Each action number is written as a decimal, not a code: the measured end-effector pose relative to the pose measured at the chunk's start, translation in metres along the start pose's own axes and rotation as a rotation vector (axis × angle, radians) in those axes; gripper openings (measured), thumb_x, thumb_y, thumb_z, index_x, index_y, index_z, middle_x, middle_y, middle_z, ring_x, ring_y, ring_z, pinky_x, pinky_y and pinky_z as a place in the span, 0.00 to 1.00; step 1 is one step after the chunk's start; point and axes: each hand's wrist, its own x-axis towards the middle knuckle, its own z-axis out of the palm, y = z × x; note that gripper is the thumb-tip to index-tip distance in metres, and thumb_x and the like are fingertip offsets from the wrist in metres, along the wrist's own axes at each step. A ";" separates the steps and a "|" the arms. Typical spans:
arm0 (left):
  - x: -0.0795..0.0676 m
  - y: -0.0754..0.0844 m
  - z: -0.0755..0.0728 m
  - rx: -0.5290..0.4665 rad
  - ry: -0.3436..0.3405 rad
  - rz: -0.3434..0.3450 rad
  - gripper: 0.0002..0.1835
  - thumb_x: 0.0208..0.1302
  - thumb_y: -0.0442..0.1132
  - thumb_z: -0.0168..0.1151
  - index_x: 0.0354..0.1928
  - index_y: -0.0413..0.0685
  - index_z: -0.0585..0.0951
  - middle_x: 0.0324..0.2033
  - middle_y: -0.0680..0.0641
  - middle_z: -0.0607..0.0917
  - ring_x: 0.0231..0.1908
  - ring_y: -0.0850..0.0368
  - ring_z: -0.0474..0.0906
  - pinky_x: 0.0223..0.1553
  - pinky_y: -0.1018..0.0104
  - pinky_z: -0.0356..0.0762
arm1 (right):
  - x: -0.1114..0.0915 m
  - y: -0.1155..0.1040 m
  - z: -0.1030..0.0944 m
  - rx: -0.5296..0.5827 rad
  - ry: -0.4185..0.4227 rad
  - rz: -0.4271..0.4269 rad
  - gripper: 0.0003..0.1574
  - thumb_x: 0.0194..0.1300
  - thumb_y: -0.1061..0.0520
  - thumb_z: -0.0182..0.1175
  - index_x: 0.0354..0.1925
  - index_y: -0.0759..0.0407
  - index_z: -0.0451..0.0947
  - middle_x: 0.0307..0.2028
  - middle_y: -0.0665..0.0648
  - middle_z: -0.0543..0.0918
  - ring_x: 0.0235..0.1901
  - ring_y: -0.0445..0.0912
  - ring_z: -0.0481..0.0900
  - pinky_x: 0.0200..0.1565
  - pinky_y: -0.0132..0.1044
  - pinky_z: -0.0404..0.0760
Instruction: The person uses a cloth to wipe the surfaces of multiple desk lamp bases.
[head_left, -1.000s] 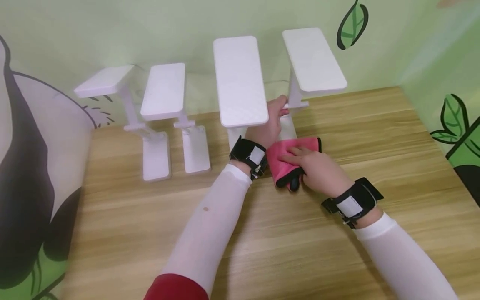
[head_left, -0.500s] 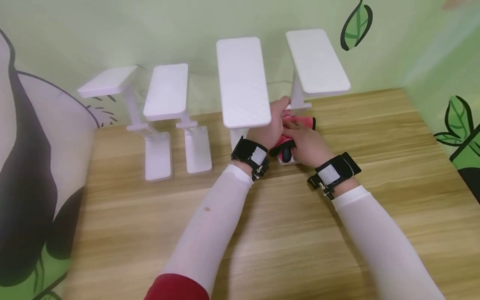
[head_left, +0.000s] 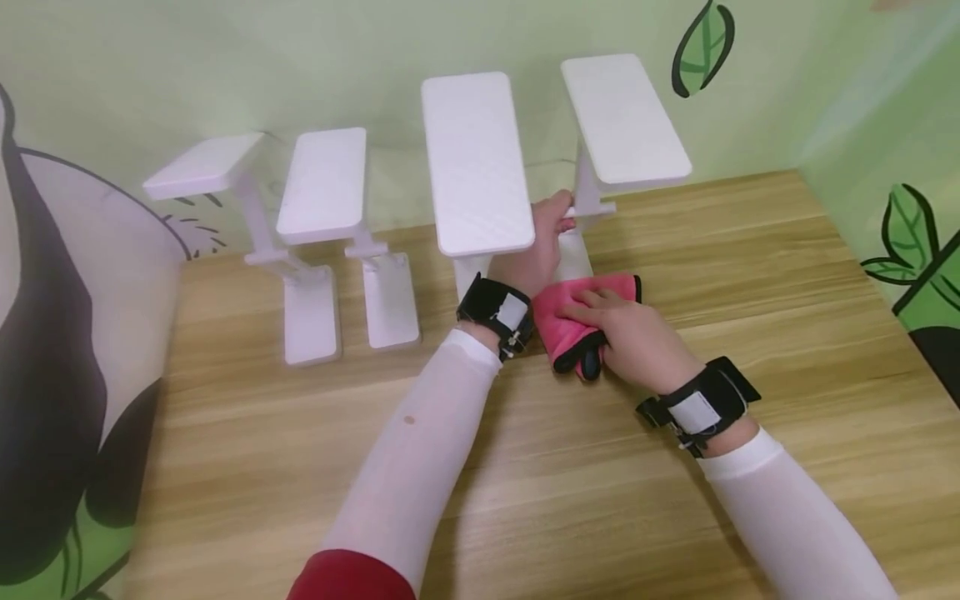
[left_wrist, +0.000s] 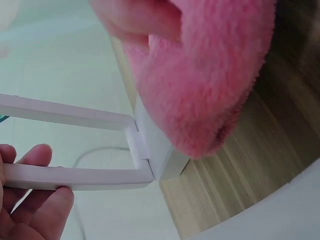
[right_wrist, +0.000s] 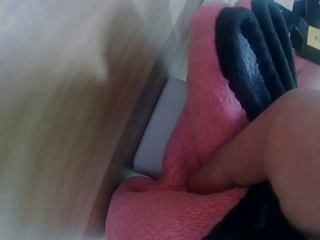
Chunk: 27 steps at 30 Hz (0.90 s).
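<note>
A white folding stand (head_left: 626, 121) with a flat rectangular top stands at the right end of a row. My left hand (head_left: 528, 254) reaches behind the neighbouring stand and grips one bar of its open-framed support arm (left_wrist: 95, 177), thumb and fingers on either side. My right hand (head_left: 648, 342) holds a folded pink cloth (head_left: 555, 317) with black edging over the front of this stand's base (head_left: 573, 257). In the right wrist view, one digit digs into a fold of the cloth, and a pale corner of the base shows beside it. The cloth hides the base's front part.
Three more white stands line up to the left: a large one (head_left: 477, 158) close by my left forearm, then a smaller one (head_left: 324, 183) and a tilted one (head_left: 210, 162). All are on a wooden table (head_left: 585, 517) against a painted green wall (head_left: 360, 58).
My right hand slid the cloth back along the base towards the support arm, then drew it forward again to the front. The left hand kept its grip on the arm.
</note>
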 end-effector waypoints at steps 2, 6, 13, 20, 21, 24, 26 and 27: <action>0.000 0.000 0.000 -0.021 -0.009 -0.007 0.04 0.73 0.28 0.49 0.43 0.40 0.74 0.39 0.42 0.86 0.43 0.57 0.81 0.44 0.69 0.77 | 0.005 0.003 0.000 0.017 0.003 -0.004 0.42 0.54 0.73 0.55 0.65 0.47 0.75 0.65 0.65 0.71 0.61 0.61 0.70 0.44 0.56 0.82; -0.001 0.003 0.002 -0.082 -0.029 -0.045 0.09 0.69 0.23 0.47 0.43 0.40 0.74 0.44 0.41 0.85 0.46 0.59 0.81 0.48 0.72 0.76 | 0.026 0.017 0.003 0.036 0.023 -0.003 0.46 0.53 0.73 0.55 0.69 0.50 0.69 0.68 0.64 0.67 0.63 0.61 0.66 0.47 0.56 0.80; 0.001 0.006 0.003 -0.090 -0.034 -0.024 0.07 0.69 0.24 0.47 0.40 0.40 0.73 0.37 0.43 0.85 0.40 0.57 0.81 0.43 0.70 0.77 | 0.054 0.029 0.004 0.018 0.065 0.034 0.47 0.53 0.70 0.58 0.72 0.56 0.64 0.71 0.62 0.63 0.68 0.59 0.59 0.57 0.57 0.74; 0.002 0.004 0.001 -0.078 -0.028 -0.017 0.06 0.70 0.24 0.48 0.41 0.40 0.73 0.38 0.44 0.85 0.43 0.59 0.80 0.46 0.72 0.76 | 0.029 0.011 0.009 -0.019 0.096 0.060 0.54 0.51 0.72 0.61 0.74 0.46 0.60 0.71 0.62 0.64 0.61 0.61 0.69 0.39 0.55 0.82; 0.002 0.004 0.000 -0.069 -0.026 -0.016 0.05 0.71 0.25 0.48 0.41 0.40 0.73 0.38 0.44 0.85 0.43 0.59 0.80 0.46 0.72 0.76 | 0.023 0.008 0.010 -0.020 0.099 0.058 0.54 0.51 0.73 0.60 0.74 0.46 0.61 0.71 0.63 0.64 0.59 0.62 0.71 0.38 0.55 0.82; 0.001 0.002 -0.001 -0.067 -0.026 -0.025 0.04 0.73 0.28 0.49 0.43 0.40 0.74 0.42 0.43 0.85 0.46 0.59 0.80 0.48 0.73 0.75 | 0.008 -0.002 0.011 -0.036 0.096 0.044 0.52 0.52 0.74 0.57 0.73 0.44 0.64 0.68 0.65 0.67 0.58 0.62 0.72 0.36 0.53 0.84; -0.001 0.001 -0.002 -0.065 -0.023 -0.030 0.04 0.74 0.30 0.49 0.44 0.40 0.75 0.43 0.43 0.86 0.46 0.59 0.80 0.48 0.72 0.75 | -0.001 -0.008 0.011 -0.043 0.080 0.022 0.50 0.52 0.75 0.56 0.71 0.46 0.66 0.67 0.66 0.68 0.60 0.61 0.70 0.39 0.54 0.84; -0.001 0.000 -0.001 -0.070 -0.022 -0.031 0.05 0.74 0.29 0.49 0.44 0.39 0.75 0.43 0.42 0.86 0.46 0.59 0.80 0.48 0.72 0.76 | -0.005 -0.011 0.011 -0.047 0.068 0.014 0.49 0.53 0.74 0.56 0.71 0.46 0.67 0.67 0.66 0.69 0.61 0.61 0.70 0.41 0.54 0.84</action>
